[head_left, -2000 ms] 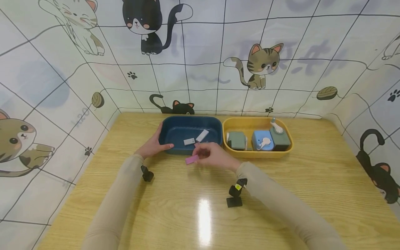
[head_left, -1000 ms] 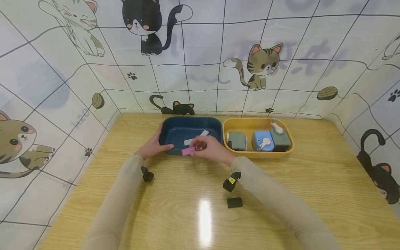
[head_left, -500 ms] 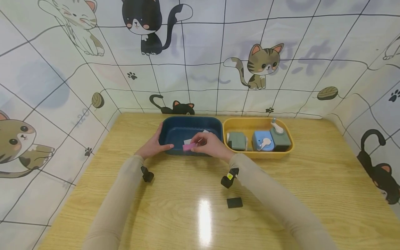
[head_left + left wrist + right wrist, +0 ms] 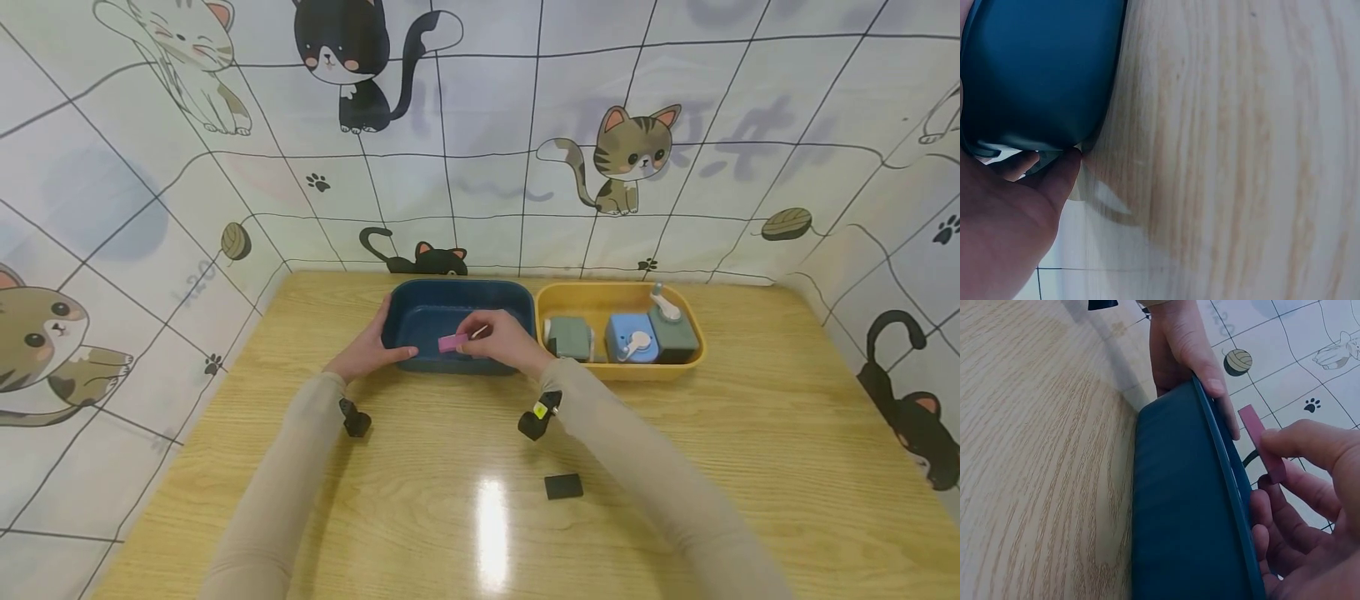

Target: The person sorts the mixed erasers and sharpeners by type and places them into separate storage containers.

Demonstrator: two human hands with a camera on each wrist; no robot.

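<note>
My right hand (image 4: 506, 340) pinches a small pink rectangular block (image 4: 452, 342) between thumb and fingertips, over the dark blue bin (image 4: 420, 360). In the right wrist view the pink block (image 4: 1262, 444) tilts above the bin's rim, with the other fingers bent beside the wall. At the bin's left end, my left hand (image 4: 367, 350) grips the corner, thumb against the near side and fingers along the outer end. The left wrist view shows that hand (image 4: 1010, 219) touching the bin wall (image 4: 1041, 69). Most of the white blocks inside are hidden behind my right hand.
Against the blue bin's right side stands a yellow bin (image 4: 600, 292). It holds two green boxy devices (image 4: 570, 337) and a blue one (image 4: 628, 337), with white cranks like pencil sharpeners. A black rectangular piece (image 4: 563, 486) lies on the wooden table (image 4: 420, 500).
My right hand has carried the pink block from in front of the blue bin up over its near rim, now covering the white blocks. The left hand has stayed in place.
</note>
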